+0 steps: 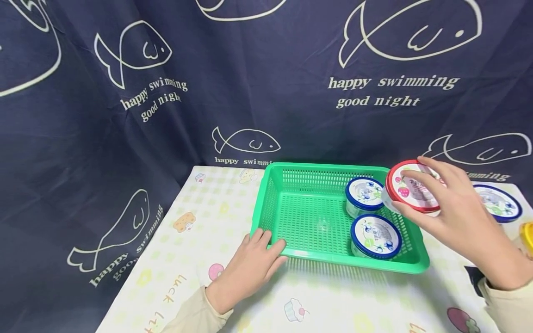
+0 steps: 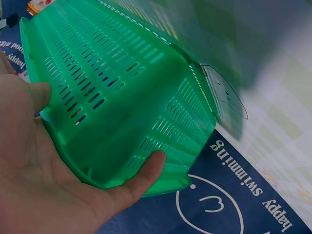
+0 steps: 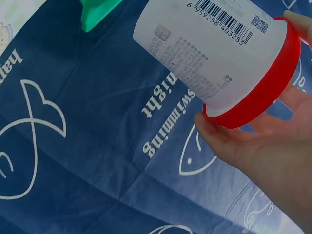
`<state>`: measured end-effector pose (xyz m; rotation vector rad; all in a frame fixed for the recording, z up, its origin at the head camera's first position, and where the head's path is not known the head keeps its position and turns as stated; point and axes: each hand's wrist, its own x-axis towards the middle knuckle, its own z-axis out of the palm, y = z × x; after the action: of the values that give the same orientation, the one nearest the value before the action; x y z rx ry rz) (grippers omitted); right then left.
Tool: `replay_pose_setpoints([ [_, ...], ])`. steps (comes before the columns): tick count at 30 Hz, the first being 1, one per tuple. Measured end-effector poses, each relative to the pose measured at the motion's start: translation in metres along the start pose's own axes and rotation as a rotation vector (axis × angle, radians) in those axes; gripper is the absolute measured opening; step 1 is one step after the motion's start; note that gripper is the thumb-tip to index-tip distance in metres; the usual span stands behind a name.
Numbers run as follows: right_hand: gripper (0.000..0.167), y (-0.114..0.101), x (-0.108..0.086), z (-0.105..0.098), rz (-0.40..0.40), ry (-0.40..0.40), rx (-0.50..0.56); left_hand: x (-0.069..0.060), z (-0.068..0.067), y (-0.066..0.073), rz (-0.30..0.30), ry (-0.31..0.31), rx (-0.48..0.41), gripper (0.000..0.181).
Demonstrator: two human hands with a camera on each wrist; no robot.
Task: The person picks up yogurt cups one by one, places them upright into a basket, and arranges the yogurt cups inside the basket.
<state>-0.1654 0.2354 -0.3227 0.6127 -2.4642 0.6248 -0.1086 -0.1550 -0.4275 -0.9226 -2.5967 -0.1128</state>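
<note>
My right hand point(image 1: 462, 208) holds a tub with a red lid point(image 1: 416, 185) by the lid's edge, raised at the right end of a green plastic basket point(image 1: 308, 259). The right wrist view shows the tub's white side point(image 3: 209, 53) with a barcode, tilted, the fingers on the red rim. My left hand point(image 1: 250, 268) grips the basket's near left corner; in the left wrist view, digits press the outside of the basket wall point(image 2: 117, 112). Inside the basket's right part sit two blue-lidded tubs, one farther back point(image 1: 364, 193) and one nearer point(image 1: 376, 236).
Another blue-lidded tub point(image 1: 497, 202) stands right of the basket, partly behind my right hand. A yellow lid point(image 1: 528, 236) shows at the right edge. The patterned tablecloth point(image 1: 183, 259) covers the table, and a dark blue fish-print curtain point(image 1: 250, 83) hangs behind and at the left.
</note>
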Motion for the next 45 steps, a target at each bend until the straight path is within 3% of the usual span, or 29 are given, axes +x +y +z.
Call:
replay_pose_setpoints([
  [9, 0.069, -0.006, 0.013, 0.01, -0.076, -0.04, 0.007, -0.001, 0.0, 0.001, -0.022, -0.025, -0.003, 0.024],
  [27, 0.068, -0.018, 0.031, 0.03, -0.227, -0.061, 0.014, 0.0, 0.0, 0.001, -0.013, -0.011, 0.012, 0.024],
  [36, 0.067, -0.022, 0.041, 0.041, -0.261, -0.083, 0.018, 0.0, 0.0, 0.0, -0.013, -0.015, 0.004, 0.024],
  [45, 0.069, -0.025, 0.049, 0.048, -0.244, -0.106, 0.02, 0.0, 0.001, 0.0, -0.012, -0.026, 0.015, 0.023],
])
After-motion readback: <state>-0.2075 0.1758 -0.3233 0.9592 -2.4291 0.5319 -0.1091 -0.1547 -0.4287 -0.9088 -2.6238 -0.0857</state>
